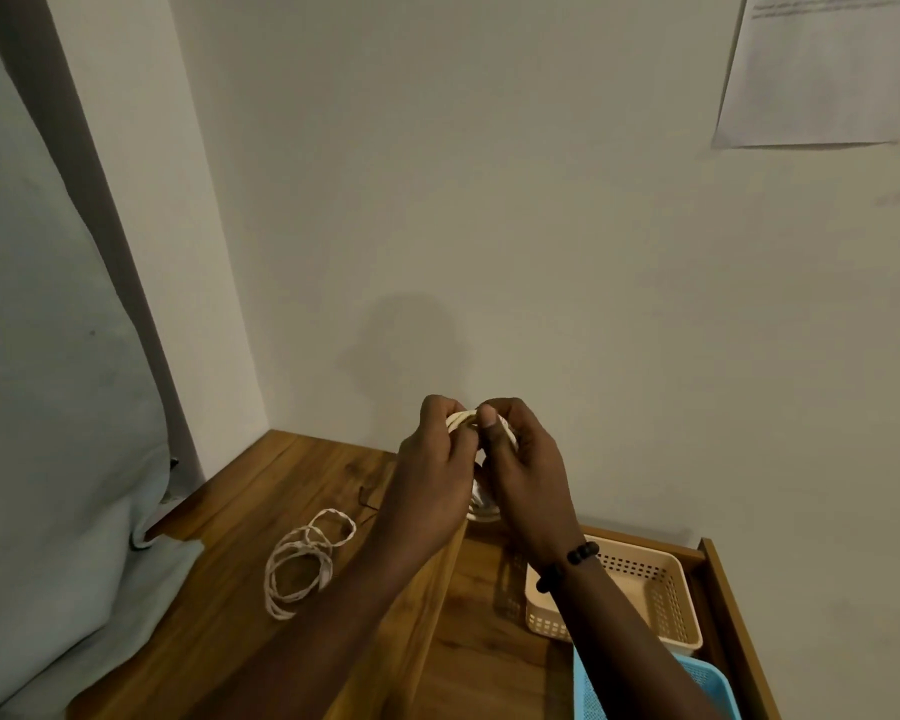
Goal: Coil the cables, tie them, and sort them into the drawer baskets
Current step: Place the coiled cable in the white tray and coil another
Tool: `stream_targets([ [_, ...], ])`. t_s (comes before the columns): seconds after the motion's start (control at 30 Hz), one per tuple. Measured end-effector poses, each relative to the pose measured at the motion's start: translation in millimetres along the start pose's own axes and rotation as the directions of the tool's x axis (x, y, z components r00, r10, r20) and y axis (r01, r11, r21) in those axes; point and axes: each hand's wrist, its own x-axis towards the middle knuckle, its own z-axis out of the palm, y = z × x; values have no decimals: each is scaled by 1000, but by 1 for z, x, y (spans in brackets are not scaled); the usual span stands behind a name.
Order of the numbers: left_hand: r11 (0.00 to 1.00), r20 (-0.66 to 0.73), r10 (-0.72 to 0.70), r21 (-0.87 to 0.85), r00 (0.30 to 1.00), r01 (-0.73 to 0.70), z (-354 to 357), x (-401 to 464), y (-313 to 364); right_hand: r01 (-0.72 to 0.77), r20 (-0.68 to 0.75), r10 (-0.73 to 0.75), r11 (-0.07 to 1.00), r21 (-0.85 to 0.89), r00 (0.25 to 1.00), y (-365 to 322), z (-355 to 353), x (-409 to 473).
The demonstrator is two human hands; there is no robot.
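Note:
My left hand (432, 459) and my right hand (520, 459) are raised together above the wooden top, both gripping one coiled white cable (461, 419). Only the coil's top and a bit of its lower loop (481, 506) show between the palms. A second white braided cable (302, 563) lies in loose loops on the wooden top, to the left of my left forearm. In the open drawer on the right stand a beige perforated basket (650, 579) and, nearer to me, a blue basket (707, 683). My right forearm crosses over both baskets.
The wooden top (240, 563) meets the wall at the back. A pale cushion or fabric (48, 407) fills the left side. A thin dark wire (366, 498) lies behind the loose cable. A paper sheet (822, 70) hangs on the wall, upper right.

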Motion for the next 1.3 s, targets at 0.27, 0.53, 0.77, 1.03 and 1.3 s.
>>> stream_targets([
  [0.27,978,272,38,187,962,-91,-18,7,-25,255,487,34,819,-514,873,0,-15,3],
  [0.53,995,383,57,49,922,-82,-30,4,-41,171,461,88,854,-492,883,19,-2,-9],
  [0.77,998,354,-30,65,935,8,-37,-4,-66,140,351,71,830,-541,934,42,19,-21],
  [1.03,968,263,-252,66,931,243,-17,-34,-100,296,427,19,693,-657,904,74,45,-50],
  [1.3,915,244,-317,331,917,229,14,-50,-171,14,506,327,829,-559,798,125,45,-79],
])
